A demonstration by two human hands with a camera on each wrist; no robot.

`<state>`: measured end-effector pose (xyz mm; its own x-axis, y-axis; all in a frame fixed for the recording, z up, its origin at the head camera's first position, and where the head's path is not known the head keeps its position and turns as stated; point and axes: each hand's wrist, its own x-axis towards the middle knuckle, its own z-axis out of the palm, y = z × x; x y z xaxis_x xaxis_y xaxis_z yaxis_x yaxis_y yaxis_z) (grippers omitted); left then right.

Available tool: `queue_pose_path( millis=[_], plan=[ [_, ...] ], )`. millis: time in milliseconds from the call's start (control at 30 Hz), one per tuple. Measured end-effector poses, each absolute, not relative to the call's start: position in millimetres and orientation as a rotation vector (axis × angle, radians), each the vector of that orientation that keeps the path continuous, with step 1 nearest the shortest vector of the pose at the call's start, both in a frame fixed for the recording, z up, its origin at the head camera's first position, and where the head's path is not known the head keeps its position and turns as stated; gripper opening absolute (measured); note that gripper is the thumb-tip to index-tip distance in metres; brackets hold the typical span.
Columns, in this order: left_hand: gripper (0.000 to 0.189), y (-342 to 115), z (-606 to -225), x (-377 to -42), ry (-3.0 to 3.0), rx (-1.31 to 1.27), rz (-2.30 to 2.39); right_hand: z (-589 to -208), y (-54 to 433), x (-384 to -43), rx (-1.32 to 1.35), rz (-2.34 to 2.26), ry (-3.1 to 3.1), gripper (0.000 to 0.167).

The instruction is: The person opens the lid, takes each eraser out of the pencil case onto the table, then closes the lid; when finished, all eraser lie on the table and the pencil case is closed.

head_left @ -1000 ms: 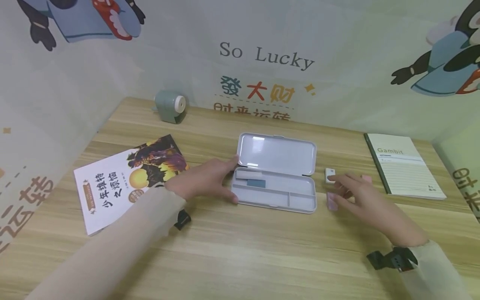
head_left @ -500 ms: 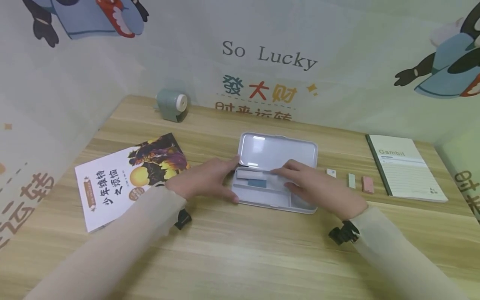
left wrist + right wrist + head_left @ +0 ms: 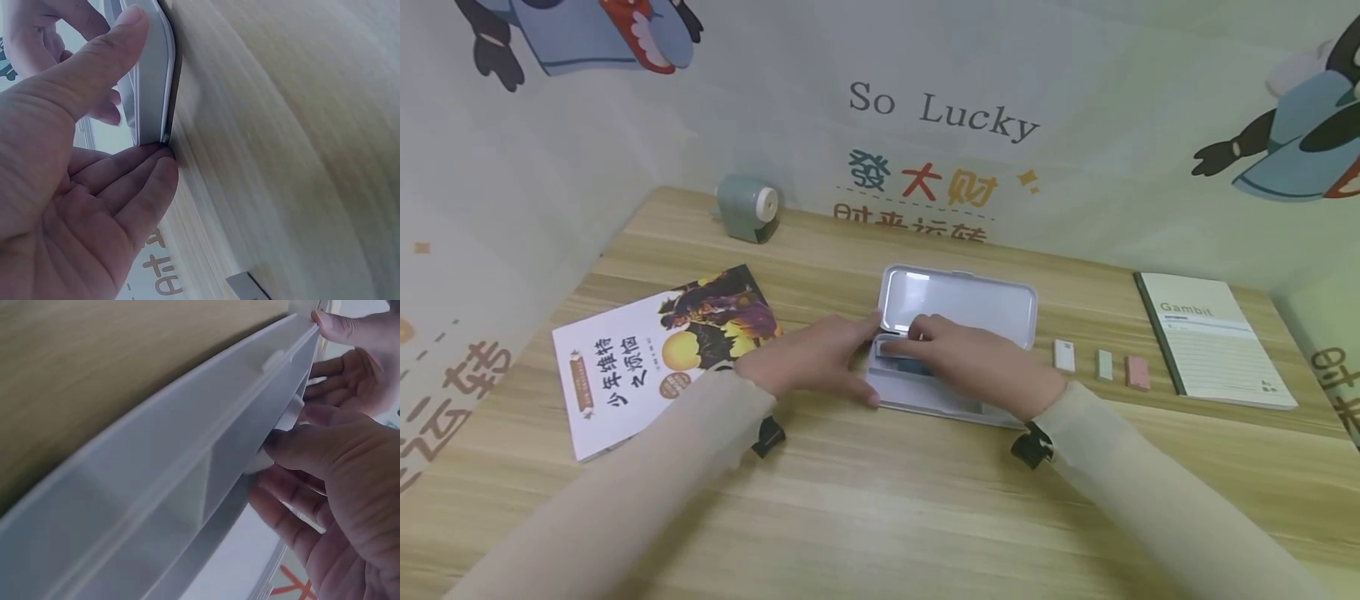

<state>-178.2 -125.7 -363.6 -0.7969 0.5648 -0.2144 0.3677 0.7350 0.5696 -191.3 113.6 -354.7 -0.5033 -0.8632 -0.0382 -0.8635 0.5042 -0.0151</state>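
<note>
A pale grey pencil case (image 3: 917, 390) lies with its lid (image 3: 973, 304) raised. My left hand (image 3: 816, 357) grips its left end, thumb at the front corner and fingers at the hinge corner; in the left wrist view the thumb lies on the rim. My right hand (image 3: 970, 358) reaches into the rear compartment, its thumb and fingers round a small pale eraser (image 3: 259, 462) that is mostly hidden. A blue block (image 3: 912, 365) shows partly beneath that hand, beside a whitish bar at the compartment's left end.
Right of the case stand a white eraser (image 3: 1063, 356), a green eraser (image 3: 1104, 365) and a pink eraser (image 3: 1137, 372). A notebook (image 3: 1221, 342) lies farther right. On the left are a book (image 3: 647, 367) and, behind it, a green pencil sharpener (image 3: 745, 208).
My right hand has moved left from the erasers into the case. The purple eraser has gone from its spot on the table. My left hand has stayed on the case.
</note>
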Motion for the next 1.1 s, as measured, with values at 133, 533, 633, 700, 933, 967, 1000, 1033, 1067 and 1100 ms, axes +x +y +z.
queue_pose_path(
  millis=[133, 533, 633, 700, 933, 967, 1000, 1033, 1067, 1100],
  plan=[
    [0.112, -125.3, -363.3, -178.5, 2.568, 0.744, 0.722, -355.7, 105.5, -193.2, -1.592, 0.041, 2.689, 0.054],
    [0.119, -123.9, -363.7, -180.1, 2.570, 0.698, 0.641, -357.7, 104.7, -194.3, -1.640, 0.090, 2.734, 0.050],
    [0.119, -124.4, -363.7, -180.1, 2.565, 0.692, 0.642, -358.7, 104.0, -194.4, -1.680, 0.112, 2.761, 0.046],
    [0.120, -124.5, -363.4, -180.3, 2.564, 0.694, 0.642, -358.8, 103.1, -194.4, -1.686, 0.135, 2.777, 0.043],
    [0.118, -124.2, -364.3, -181.4, 2.569, 0.694, 0.641, -358.0, 100.8, -193.9, -1.618, 0.189, 2.797, 0.045],
    [0.118, -124.1, -364.2, -181.1, 2.572, 0.700, 0.636, -358.1, 100.7, -193.6, -1.613, 0.198, 2.796, 0.047],
    [0.118, -123.9, -364.2, -181.1, 2.571, 0.697, 0.637, -358.5, 100.8, -193.5, -1.610, 0.206, 2.796, 0.048],
    [0.117, -123.9, -364.1, -181.1, 2.570, 0.693, 0.636, -359.2, 100.8, -193.6, -1.604, 0.212, 2.794, 0.050],
    [0.117, -123.9, -364.2, -181.1, 2.569, 0.692, 0.636, -359.8, 101.0, -193.7, -1.599, 0.214, 2.792, 0.050],
    [0.117, -124.0, -364.2, -181.0, 2.569, 0.690, 0.636, -360.1, 101.0, -193.7, -1.595, 0.216, 2.790, 0.051]
  ],
)
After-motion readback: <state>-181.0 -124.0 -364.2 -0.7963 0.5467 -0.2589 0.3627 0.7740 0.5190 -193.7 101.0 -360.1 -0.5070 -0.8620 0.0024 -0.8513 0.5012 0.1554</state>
